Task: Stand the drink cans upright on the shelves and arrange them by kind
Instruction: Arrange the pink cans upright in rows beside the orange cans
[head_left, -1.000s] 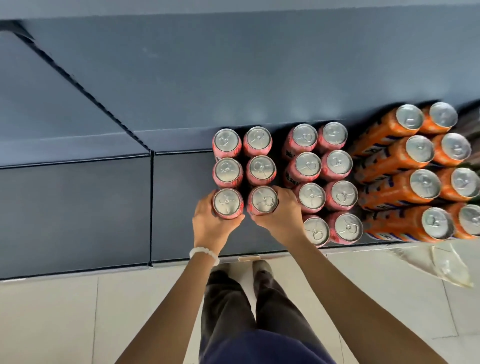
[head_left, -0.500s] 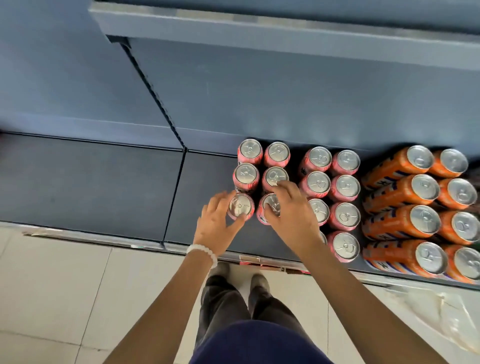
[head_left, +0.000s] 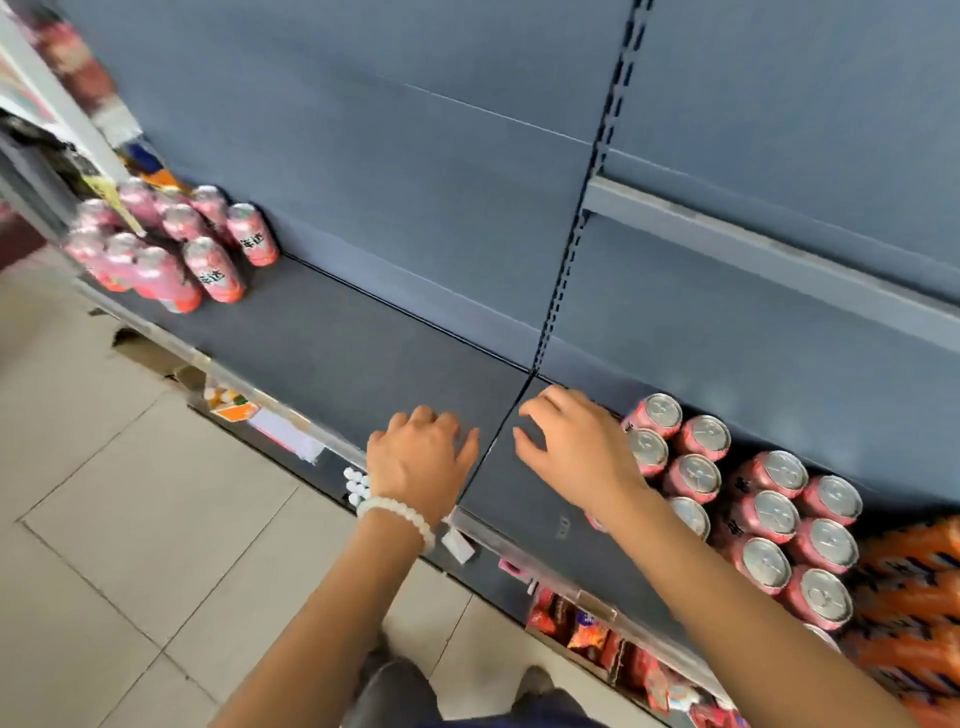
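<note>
Reaching empty-handed between two can groups

Hovering over bare shelf (head_left: 363, 353): left hand (head_left: 418, 465) and right hand (head_left: 574, 452), both with fingers spread and loosely bent, holding nothing. Left hand above the seam between two shelf boards, bead bracelet (head_left: 397, 512) on its wrist; right hand just beside the upright pink cans (head_left: 748, 509), possibly brushing the nearest one, though contact cannot be told.

Standing in tidy rows at the right: pink cans, tops up, tight together. Beyond them at the far right edge, orange cans (head_left: 909, 597), blurred; upright or lying cannot be told. Well apart, at the far left end of the shelf: a loose cluster of more pink cans (head_left: 171, 244), apparently upright but leaning in the wide-angle view and blurred, not set in rows, with some clutter behind them too smeared to name.

Judged step: between placements, one block of pink cans already ordered, attention turned toward the left cluster. Same kind by colour and label, so likely due to join the right-hand block.

Next move calls for: a long reach or a step to the left, a grip on one or two cans from the near edge of that cluster, then carriage across the bare stretch and upright placement in line with the ordered rows. Care needed against knocking neighbours over in the crowded cluster.
</note>
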